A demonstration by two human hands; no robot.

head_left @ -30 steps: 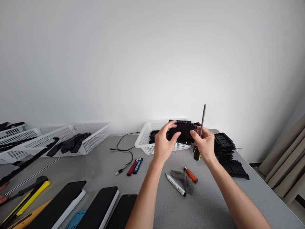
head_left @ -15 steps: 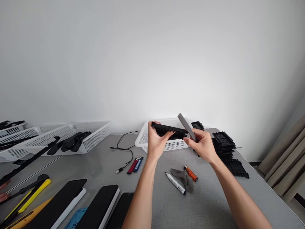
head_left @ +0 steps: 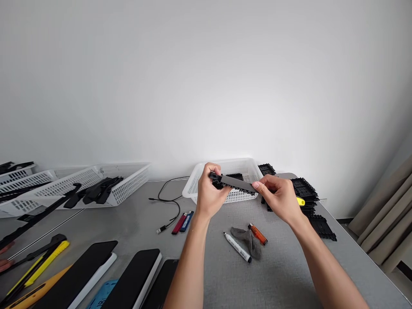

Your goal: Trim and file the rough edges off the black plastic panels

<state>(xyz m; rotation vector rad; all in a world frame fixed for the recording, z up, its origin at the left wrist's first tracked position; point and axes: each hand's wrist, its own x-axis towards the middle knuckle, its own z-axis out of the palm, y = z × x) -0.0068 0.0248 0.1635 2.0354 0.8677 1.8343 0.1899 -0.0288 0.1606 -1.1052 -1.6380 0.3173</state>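
Note:
My left hand point(head_left: 209, 195) grips a black ribbed plastic part point(head_left: 222, 185) edge-on, just in front of a white mesh basket point(head_left: 199, 183). My right hand point(head_left: 281, 199) holds a tool with a flat grey blade point(head_left: 240, 183) and a yellow-and-black handle point(head_left: 300, 201). The blade lies almost level across the top of the black part, pointing left toward my left thumb. Both hands hover above the grey table point(head_left: 283, 270).
Stacks of black parts point(head_left: 305, 193) sit at the right. An orange lighter point(head_left: 257, 234), grey cloth point(head_left: 246, 240) and white marker point(head_left: 237, 248) lie below my hands. Red and blue lighters point(head_left: 182, 223), a USB cable point(head_left: 169, 206), more baskets point(head_left: 96, 189) and black pads point(head_left: 135, 274) are left. Another person's fingers point(head_left: 4, 257) show at the far left edge.
The black part went from facing me to edge-on and lower. The tool's blade swung from upright down to nearly level, lying across the part.

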